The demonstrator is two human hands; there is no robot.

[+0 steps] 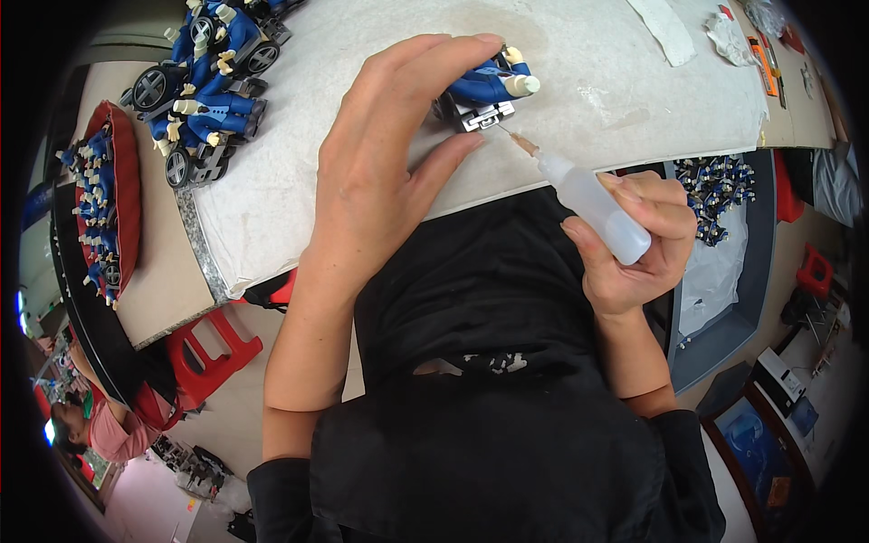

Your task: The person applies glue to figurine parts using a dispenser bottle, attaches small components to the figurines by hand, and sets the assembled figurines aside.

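Note:
My left hand (371, 163) grips a blue toy figure on a wheeled chair (484, 88) above the white-covered table. Its thumb presses the lower side while the fingers arch over the top. A cream-coloured piece sticks out at the figure's right end, and a silver-grey part of the chair faces me. My right hand (647, 231) is wrapped around a translucent squeeze bottle (593, 208), tilted up to the left. The bottle's thin needle tip (522, 142) points at the grey chair part; whether it touches is too fine to tell.
More blue figures with wheels (204, 100) are heaped at the far left of the white cover (281, 181). A red-rimmed tray (127, 199) of figures stands further left. Small blue parts (715, 195) fill a grey bin on the right. An orange tool (760, 68) lies far right; a person (113, 430) sits lower left.

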